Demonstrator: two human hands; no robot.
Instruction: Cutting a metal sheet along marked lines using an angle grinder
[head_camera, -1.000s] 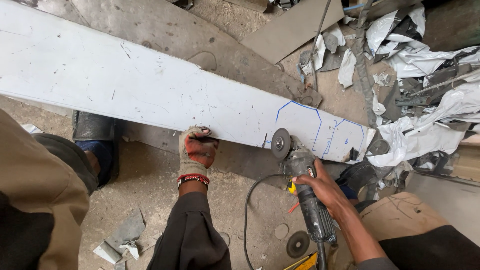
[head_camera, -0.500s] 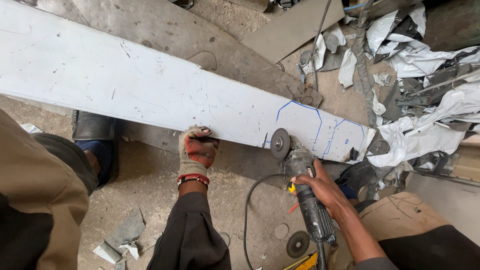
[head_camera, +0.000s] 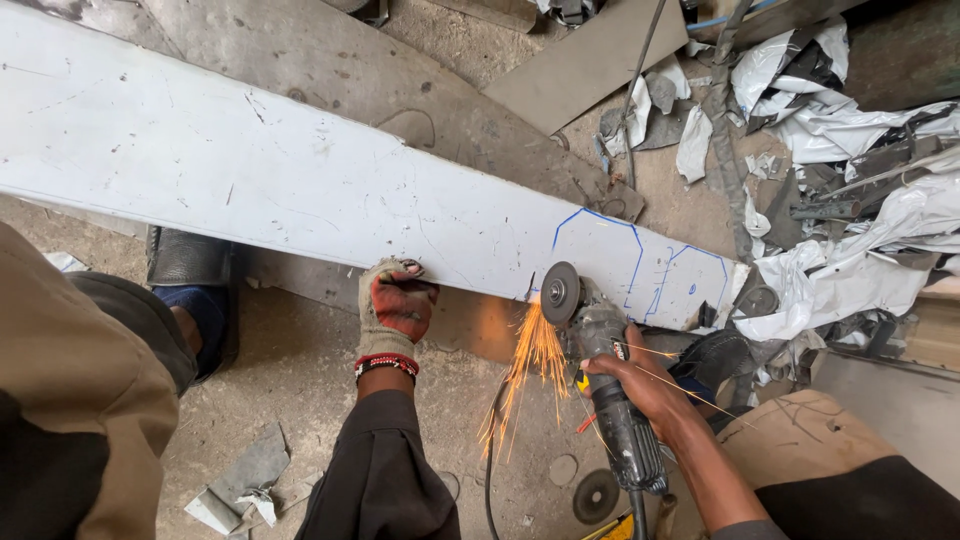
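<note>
A long white metal sheet (head_camera: 250, 180) lies across the dusty ground, with blue outlines drawn near its right end (head_camera: 640, 265). My left hand (head_camera: 395, 305), in a red and grey glove, grips the sheet's near edge. My right hand (head_camera: 645, 385), bare, holds the body of a grey angle grinder (head_camera: 600, 360). Its disc (head_camera: 560, 292) meets the sheet's near edge just left of the blue outline. Orange sparks (head_camera: 530, 370) spray down toward me.
A black shoe (head_camera: 190, 290) stands under the sheet at left. Crumpled white metal scraps (head_camera: 850, 200) pile up at right. A spare disc (head_camera: 596, 496) and the grinder's cable (head_camera: 490, 470) lie on the ground. Small offcuts (head_camera: 240, 480) sit lower left.
The grinder's disc has come against the sheet's edge and sparks now fly down. Before, there were no sparks. My left hand keeps its grip on the edge.
</note>
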